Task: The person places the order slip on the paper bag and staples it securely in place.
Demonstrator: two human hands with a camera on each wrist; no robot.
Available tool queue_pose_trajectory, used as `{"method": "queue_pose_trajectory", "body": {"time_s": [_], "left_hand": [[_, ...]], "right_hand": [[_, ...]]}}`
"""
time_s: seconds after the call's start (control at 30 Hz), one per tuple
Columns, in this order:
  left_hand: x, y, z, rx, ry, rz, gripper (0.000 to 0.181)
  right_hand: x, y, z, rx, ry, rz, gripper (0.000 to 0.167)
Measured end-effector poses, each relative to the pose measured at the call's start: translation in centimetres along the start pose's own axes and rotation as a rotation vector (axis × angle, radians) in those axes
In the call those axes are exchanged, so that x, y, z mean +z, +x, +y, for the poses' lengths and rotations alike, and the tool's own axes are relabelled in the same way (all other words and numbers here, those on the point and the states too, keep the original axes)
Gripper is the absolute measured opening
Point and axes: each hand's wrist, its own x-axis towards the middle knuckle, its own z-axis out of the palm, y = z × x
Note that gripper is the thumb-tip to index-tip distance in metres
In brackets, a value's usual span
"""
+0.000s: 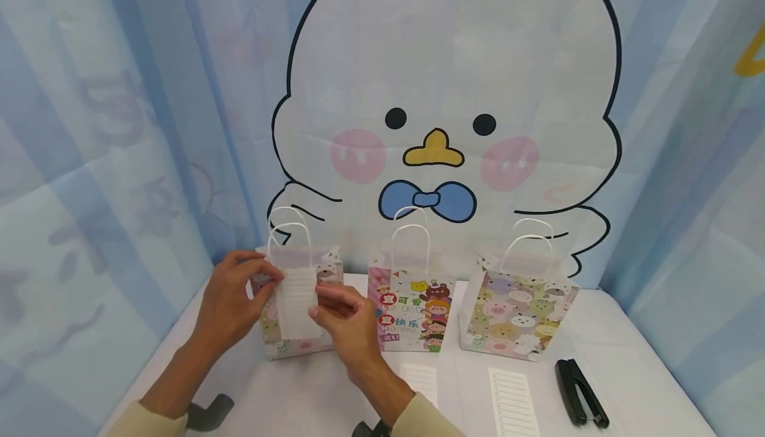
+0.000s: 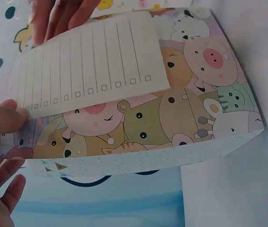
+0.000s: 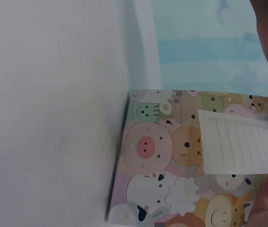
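Both hands (image 1: 230, 301) (image 1: 352, 331) hold rectangular ruled paper (image 1: 297, 307) over a boxy bag (image 2: 143, 120).

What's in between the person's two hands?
A white lined paper, in front of the leftmost bag. The head view shows it between the left hand and the right hand.

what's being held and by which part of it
A lined checklist slip: by its upper-left corner in the left hand, by its right edge in the right hand. Whether the left hand also grips the animal-print gift bag behind is unclear.
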Motion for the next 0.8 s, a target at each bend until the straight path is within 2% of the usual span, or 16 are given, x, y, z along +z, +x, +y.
{"method": "queue_pose_trajectory", "body": {"time_s": [0.27,0.57,0.8], "left_hand": [[-0.1,-0.1,0.1,-0.004,-0.005,0.002,0.021],[-0.1,0.0,0.0,0.016,-0.013,0.015,0.023],[0.0,0.0,0.1,0.015,-0.018,0.016,0.023]], "right_hand": [[-2.3,-1.1,-0.7,-0.058,-0.117,0.007,0.035],[-5.3,-3.2,-2.6,-0.046,-0.293,-0.004,0.042],[-8.1,-4.5,-3.5,-0.053,-0.351,0.018,0.049]]}}
